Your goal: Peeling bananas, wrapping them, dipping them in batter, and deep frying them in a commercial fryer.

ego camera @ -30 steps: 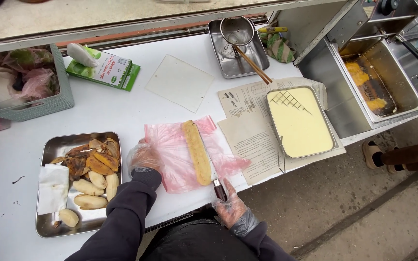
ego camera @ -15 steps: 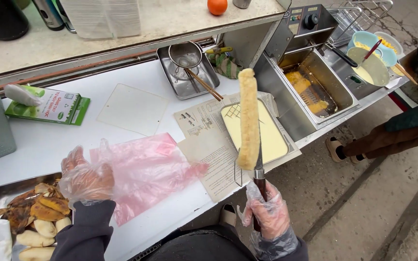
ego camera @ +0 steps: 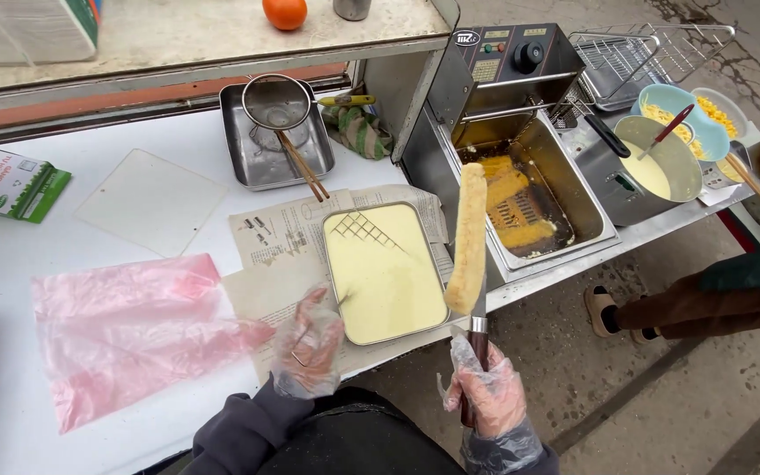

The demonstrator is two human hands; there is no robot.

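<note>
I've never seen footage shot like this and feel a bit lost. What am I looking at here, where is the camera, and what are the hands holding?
The camera sits on a person's head and looks down, so the two gloved hands at the bottom are that person's own. The right hand grips the handle of a knife that carries a long, pale battered strip upright on its blade. The left hand rests at the edge of a tray of yellow batter set on newspaper. On the white table also lie a pink plastic bag and a metal tray with a strainer. To the right stands an electric fryer. Another person's leg shows at the right.
</note>
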